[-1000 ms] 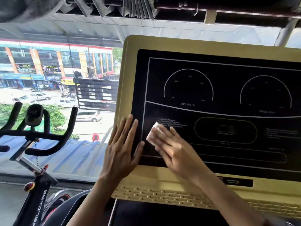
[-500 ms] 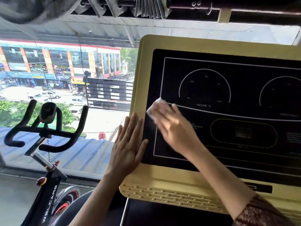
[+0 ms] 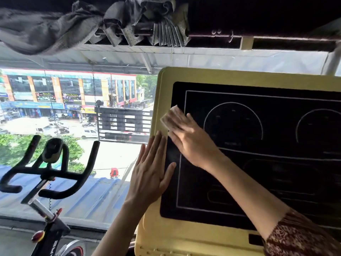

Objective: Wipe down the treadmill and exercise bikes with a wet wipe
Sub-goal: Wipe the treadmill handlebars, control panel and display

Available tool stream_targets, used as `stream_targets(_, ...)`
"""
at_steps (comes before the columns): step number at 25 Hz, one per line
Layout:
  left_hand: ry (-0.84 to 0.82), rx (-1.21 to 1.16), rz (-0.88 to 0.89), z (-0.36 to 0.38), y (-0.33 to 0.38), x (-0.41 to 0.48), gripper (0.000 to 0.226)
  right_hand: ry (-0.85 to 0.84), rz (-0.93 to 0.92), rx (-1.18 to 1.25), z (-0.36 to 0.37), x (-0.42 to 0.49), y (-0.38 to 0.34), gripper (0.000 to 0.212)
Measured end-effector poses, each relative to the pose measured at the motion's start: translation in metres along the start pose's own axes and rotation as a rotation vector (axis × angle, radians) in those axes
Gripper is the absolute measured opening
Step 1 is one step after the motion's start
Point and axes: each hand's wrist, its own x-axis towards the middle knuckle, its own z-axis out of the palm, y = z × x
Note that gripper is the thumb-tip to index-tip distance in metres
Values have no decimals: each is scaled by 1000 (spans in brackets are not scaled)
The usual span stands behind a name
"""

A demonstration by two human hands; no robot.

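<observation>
The treadmill console (image 3: pixel 184 235) has a cream-yellow frame around a black display panel (image 3: pixel 258 163) with white dial outlines. My right hand (image 3: pixel 190 139) presses a folded white wet wipe (image 3: pixel 170 117) flat against the panel's upper left edge, fingers laid over it. My left hand (image 3: pixel 150 172) lies flat with straight fingers on the console's left border, just below and left of the right hand. An exercise bike (image 3: pixel 46 174) with black handlebars stands at the lower left.
A large window (image 3: pixel 73 126) behind the console and bike looks out on a street with buildings and cars. Grey curtains (image 3: pixel 83 28) are bunched on a rod overhead. The bike's frame and flywheel (image 3: pixel 73 249) sit close to the console's left side.
My right hand has slid the wipe up the left part of the black panel, from the lower text area to its upper left edge. The left hand stayed flat on the border.
</observation>
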Motion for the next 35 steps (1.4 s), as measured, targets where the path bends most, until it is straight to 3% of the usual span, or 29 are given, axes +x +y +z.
stream_targets(2,8,5,15,-1,-2,15,68,-74,-127,-106,1,16,9,53)
stream_targets(6,86,-39,-4,-6,-11,56,70,-41,8,-121,-24,69,26,61)
stream_targets(9,95,-11,16,-6,-19,81,72,-177,-116,-164,-34,94,27,50)
stream_targets(14,106,30,22,1,-16,94,72,45,208,-190,-44,108,58,47)
stream_targets(17,111,16,28,4,-15,88,69,65,71,-66,-25,54,34,47)
stream_targets(21,107,3,35,7,-15,75,65,8,-21,-134,-10,-23,19,50)
stream_targets(25,111,4,49,9,-16,70,63,12,-101,-274,-25,13,45,49)
stream_targets(30,136,-32,31,10,-16,72,63,67,303,-172,-52,73,75,48)
stream_targets(33,155,-15,53,11,-16,71,62,77,96,-93,-29,39,45,47)
stream_targets(35,160,-2,52,10,-16,71,62,61,-28,-167,-24,14,48,47)
